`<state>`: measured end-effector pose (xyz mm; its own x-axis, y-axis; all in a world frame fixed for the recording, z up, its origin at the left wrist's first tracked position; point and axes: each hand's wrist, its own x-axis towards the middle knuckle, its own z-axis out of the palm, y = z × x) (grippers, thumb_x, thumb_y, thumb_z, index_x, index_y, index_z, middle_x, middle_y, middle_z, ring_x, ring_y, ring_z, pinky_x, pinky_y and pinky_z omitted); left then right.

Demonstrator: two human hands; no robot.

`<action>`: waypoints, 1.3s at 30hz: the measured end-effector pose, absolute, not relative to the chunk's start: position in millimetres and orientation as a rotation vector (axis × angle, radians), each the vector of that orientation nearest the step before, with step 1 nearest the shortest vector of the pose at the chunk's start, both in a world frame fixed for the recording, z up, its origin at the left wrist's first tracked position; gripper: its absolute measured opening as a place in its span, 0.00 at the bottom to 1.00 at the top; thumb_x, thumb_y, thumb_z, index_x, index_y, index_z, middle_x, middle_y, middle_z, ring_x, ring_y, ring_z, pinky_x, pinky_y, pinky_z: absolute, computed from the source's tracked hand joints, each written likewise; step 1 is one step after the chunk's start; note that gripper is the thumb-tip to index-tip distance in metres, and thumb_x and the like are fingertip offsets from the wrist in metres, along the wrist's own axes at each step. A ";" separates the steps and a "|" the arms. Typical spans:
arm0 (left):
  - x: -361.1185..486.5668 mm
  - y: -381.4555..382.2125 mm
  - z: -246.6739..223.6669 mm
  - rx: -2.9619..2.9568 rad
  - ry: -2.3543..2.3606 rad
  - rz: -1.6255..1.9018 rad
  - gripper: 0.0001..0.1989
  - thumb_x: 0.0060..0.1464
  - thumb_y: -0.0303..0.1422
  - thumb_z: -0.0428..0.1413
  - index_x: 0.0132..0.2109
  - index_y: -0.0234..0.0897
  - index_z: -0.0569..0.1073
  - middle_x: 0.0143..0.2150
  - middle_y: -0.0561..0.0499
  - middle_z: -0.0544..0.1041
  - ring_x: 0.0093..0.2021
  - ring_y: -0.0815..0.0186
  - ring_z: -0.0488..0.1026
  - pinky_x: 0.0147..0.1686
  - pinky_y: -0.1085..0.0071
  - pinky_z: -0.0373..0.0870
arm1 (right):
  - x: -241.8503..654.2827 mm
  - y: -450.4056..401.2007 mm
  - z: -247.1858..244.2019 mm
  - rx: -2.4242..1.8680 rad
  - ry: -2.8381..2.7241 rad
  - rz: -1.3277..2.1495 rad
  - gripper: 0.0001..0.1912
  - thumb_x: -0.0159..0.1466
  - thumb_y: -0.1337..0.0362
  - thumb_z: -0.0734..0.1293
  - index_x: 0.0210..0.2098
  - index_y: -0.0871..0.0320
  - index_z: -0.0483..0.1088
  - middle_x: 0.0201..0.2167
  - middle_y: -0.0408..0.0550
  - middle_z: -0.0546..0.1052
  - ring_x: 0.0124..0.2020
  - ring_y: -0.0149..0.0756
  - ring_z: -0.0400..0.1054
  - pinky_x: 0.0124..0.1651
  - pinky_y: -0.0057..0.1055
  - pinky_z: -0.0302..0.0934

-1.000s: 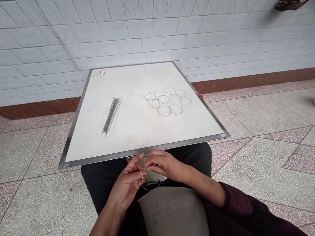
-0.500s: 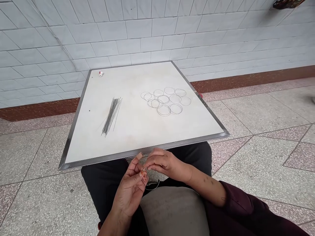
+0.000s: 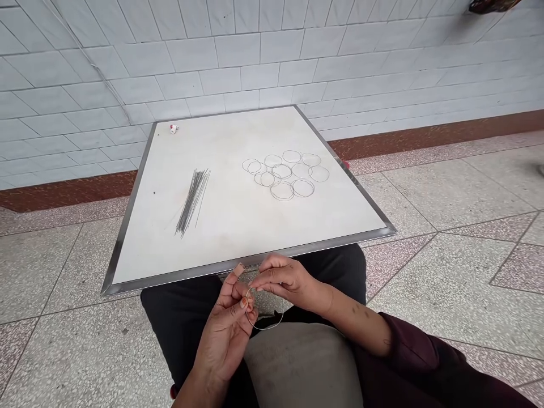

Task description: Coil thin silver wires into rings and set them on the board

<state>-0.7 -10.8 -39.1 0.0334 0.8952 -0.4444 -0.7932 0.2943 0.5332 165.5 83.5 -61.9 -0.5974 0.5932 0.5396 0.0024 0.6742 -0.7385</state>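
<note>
A thin wire ring hangs between my hands, just in front of the table's near edge and over my lap. My left hand pinches it between thumb and index finger, its palm turned up. My right hand grips the ring's upper part with the fingertips, close to the left thumb. Where the wire ends meet is hidden by the fingers. On the table lie a bundle of straight dark wires at the left and several wire rings, some overlapping, at the right.
A metal edging borders the table, whose near side stands over my knees. A small white and red object sits in its far left corner. Behind the table rises a white tiled wall; speckled floor surrounds it.
The wire ring between my hands has turned and shows a wider, rounder loop than before. My hands have shifted only slightly. The wires and rings on the table lie the same.
</note>
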 end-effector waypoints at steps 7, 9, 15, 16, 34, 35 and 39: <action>2.6 -10.2 -40.7 0.154 0.792 1.351 0.26 0.46 0.22 0.66 0.53 0.42 0.75 0.32 0.57 0.69 0.31 0.73 0.67 0.29 0.78 0.66 | 165.4 87.7 -63.0 -0.443 -2.073 0.918 0.11 0.70 0.59 0.65 0.45 0.57 0.77 0.34 0.47 0.71 0.34 0.29 0.68 0.38 0.26 0.70; 1.7 -10.0 -41.1 0.136 0.788 1.354 0.26 0.46 0.22 0.67 0.53 0.42 0.75 0.32 0.57 0.70 0.31 0.74 0.67 0.29 0.78 0.67 | 165.4 89.0 -64.1 -0.476 -2.043 0.909 0.12 0.68 0.57 0.67 0.46 0.57 0.76 0.34 0.47 0.71 0.34 0.30 0.68 0.38 0.27 0.70; -0.6 -10.8 -40.2 0.110 0.819 1.355 0.27 0.46 0.20 0.66 0.54 0.42 0.75 0.32 0.57 0.70 0.30 0.74 0.67 0.28 0.80 0.68 | 167.3 90.4 -67.8 -0.520 -2.049 0.934 0.11 0.70 0.59 0.65 0.44 0.56 0.77 0.35 0.47 0.71 0.34 0.29 0.68 0.37 0.26 0.70; -0.6 -10.8 -40.2 0.110 0.826 1.360 0.27 0.46 0.20 0.66 0.53 0.43 0.75 0.33 0.57 0.70 0.30 0.74 0.67 0.29 0.80 0.68 | 167.5 90.2 -68.0 -0.509 -2.047 0.944 0.11 0.70 0.60 0.64 0.43 0.56 0.77 0.34 0.47 0.70 0.33 0.29 0.67 0.36 0.26 0.70; -0.2 -9.4 -34.9 0.106 0.815 1.384 0.26 0.46 0.20 0.66 0.53 0.41 0.75 0.31 0.58 0.70 0.30 0.75 0.68 0.27 0.82 0.68 | 163.6 86.3 -63.2 -0.732 -1.929 0.994 0.08 0.68 0.59 0.67 0.39 0.55 0.76 0.32 0.46 0.75 0.33 0.32 0.70 0.36 0.27 0.67; -0.1 -9.2 -34.8 0.103 0.814 1.390 0.26 0.47 0.20 0.66 0.52 0.41 0.75 0.31 0.58 0.70 0.30 0.75 0.68 0.28 0.82 0.69 | 163.8 85.8 -62.1 -0.745 -1.928 0.987 0.08 0.69 0.58 0.67 0.40 0.55 0.75 0.32 0.46 0.74 0.33 0.32 0.70 0.35 0.28 0.67; -0.5 -7.6 -35.9 0.041 0.819 1.453 0.24 0.49 0.19 0.63 0.52 0.43 0.75 0.34 0.57 0.71 0.34 0.74 0.71 0.35 0.80 0.72 | 165.6 80.9 -55.1 -0.732 -1.955 0.747 0.12 0.70 0.56 0.64 0.47 0.56 0.72 0.37 0.50 0.75 0.38 0.36 0.69 0.40 0.34 0.67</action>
